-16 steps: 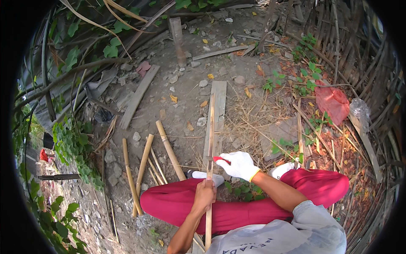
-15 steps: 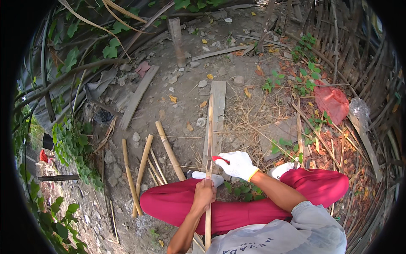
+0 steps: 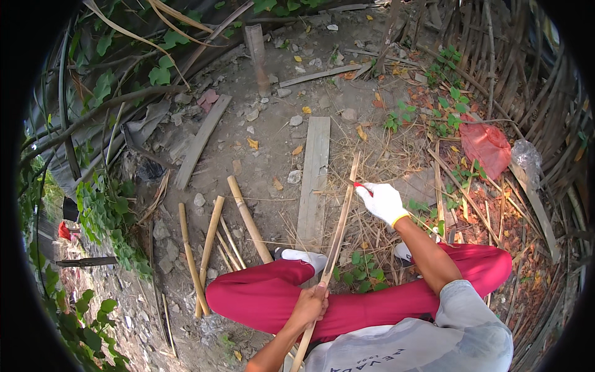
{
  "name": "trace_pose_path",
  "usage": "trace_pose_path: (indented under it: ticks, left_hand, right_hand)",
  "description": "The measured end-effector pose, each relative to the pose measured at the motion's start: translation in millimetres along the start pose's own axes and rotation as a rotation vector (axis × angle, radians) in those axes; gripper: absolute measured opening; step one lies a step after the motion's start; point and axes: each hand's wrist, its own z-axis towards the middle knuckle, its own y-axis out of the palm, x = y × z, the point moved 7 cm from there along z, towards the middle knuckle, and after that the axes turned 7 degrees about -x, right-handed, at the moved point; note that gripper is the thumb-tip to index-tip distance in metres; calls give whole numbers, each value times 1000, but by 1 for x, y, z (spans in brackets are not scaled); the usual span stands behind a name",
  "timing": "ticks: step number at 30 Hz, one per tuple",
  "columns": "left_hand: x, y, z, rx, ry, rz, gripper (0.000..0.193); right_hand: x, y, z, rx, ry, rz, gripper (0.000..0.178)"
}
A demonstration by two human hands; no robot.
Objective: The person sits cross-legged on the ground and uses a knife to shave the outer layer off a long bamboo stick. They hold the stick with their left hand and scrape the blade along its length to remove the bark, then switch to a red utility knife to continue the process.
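My bare left hand [image 3: 310,305] is closed around the lower part of a long split bamboo strip [image 3: 338,239]. The strip slants up and to the right across my lap, its far end beyond my feet. My right hand [image 3: 384,203], in a white glove with a yellow cuff edge, grips a knife with a red handle [image 3: 358,185]. Little of the knife shows past the fingers; it is at the strip's upper part, and its blade is hard to make out. Between my feet and the far ground lies a grey wooden plank [image 3: 315,177], left of the strip.
Several bamboo poles [image 3: 249,218] lie by my left knee. Another board [image 3: 203,142] rests farther left, near a short upright post [image 3: 258,61]. On the right are a red plastic bag [image 3: 484,149], dry leaves and a stick fence [image 3: 514,80]. Leafy vines [image 3: 111,214] edge the left.
The bamboo strip has swung from nearly upright over the plank to a rightward slant. My right hand with the knife has moved up and right along it; my left hand shifted slightly right.
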Motion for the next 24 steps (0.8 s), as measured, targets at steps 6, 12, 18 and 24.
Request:
trace_pose_path:
  ticks: [6,12,18,24]
  left_hand:
    - [28,-13,8,4,119,-111,33]
    - [32,-5,-6,97,130,-116,33]
    - [31,-17,-10,128,150,-136,33]
    - [9,-7,-22,87,64,-121,34]
  right_hand:
    - [-79,11,-73,-180,-383,77,37]
    - [-88,33,-73,-96,-430,45,38]
    - [-102,43,-58,-172,-387,74,39]
    - [-69,40,-21,-228,-120,91,45]
